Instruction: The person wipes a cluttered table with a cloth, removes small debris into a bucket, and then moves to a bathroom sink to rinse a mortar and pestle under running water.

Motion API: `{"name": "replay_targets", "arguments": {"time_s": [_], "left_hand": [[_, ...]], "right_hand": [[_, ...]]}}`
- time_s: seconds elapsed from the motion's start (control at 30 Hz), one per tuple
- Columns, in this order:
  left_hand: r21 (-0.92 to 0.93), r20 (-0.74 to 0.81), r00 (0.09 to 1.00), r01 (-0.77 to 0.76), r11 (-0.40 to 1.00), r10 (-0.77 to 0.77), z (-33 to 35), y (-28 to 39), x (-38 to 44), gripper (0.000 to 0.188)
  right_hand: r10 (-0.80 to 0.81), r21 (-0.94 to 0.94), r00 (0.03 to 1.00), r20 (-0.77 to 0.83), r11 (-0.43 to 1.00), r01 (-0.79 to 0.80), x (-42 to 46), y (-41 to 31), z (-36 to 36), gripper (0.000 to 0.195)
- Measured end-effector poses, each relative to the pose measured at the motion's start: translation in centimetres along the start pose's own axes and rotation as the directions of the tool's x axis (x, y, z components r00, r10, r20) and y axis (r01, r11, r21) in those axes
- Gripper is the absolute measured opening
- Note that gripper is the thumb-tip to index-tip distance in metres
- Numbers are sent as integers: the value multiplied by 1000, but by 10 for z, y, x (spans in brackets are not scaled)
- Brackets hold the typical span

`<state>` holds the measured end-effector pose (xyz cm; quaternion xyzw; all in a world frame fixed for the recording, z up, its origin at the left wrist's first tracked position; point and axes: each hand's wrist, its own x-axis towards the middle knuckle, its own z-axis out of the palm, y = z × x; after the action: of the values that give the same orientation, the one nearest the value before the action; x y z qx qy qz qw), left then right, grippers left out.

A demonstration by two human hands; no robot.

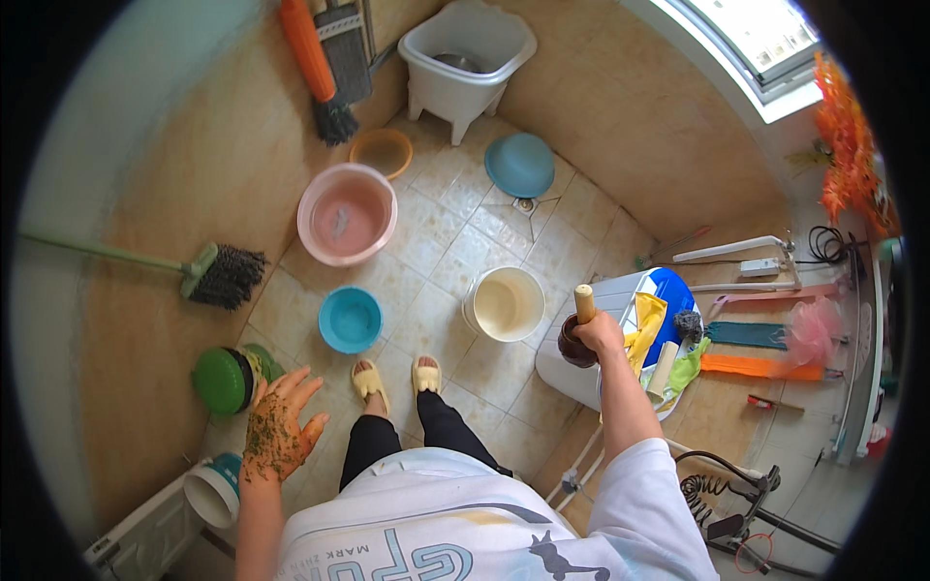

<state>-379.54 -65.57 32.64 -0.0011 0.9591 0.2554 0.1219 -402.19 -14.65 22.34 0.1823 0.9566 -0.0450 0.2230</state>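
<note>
My left hand (282, 428) is raised at the lower left with its fingers spread; chopped green bits and an orange-brown stain cover its back. On the right, my right hand (600, 332) is closed around a small dark brown pot or mortar (575, 350), from which a light wooden handle (584, 303) stands up. That hand is over the edge of a white and blue washing machine (570, 378). Yellow rubber gloves (645, 330), a green cloth (684, 367) and a grey scouring pad (687, 325) lie on the machine.
On the tiled floor stand a blue basin (350, 319), a white bucket (505, 303), a pink basin (347, 215) and a teal basin (520, 165). A mop sink (465, 54) occupies the far corner. Brushes (225, 276) and a green-lidded container (220, 380) are at the left.
</note>
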Motion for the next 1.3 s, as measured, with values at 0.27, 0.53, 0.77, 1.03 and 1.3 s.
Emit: {"name": "replay_targets", "arguments": {"time_s": [0.27, 0.53, 0.77, 1.03, 1.3], "left_hand": [[-55, 26, 997, 79, 995, -77, 14, -11, -6, 50], [-112, 46, 987, 159, 981, -155, 36, -23, -3, 47], [-117, 4, 983, 180, 977, -181, 36, -21, 4, 49], [-139, -9, 969, 242, 960, -246, 41, -25, -5, 48], [-138, -24, 974, 222, 965, -227, 50, -27, -11, 47]], "right_hand": [[69, -387, 987, 144, 922, -8, 44, -9, 8, 53], [150, -674, 958, 243, 737, 56, 82, -24, 4, 53], [218, -772, 900, 376, 612, 174, 110, -28, 2, 53], [317, -850, 864, 390, 486, 205, 130, -23, -13, 53], [362, -846, 851, 381, 509, 162, 120, -18, -27, 55]]}}
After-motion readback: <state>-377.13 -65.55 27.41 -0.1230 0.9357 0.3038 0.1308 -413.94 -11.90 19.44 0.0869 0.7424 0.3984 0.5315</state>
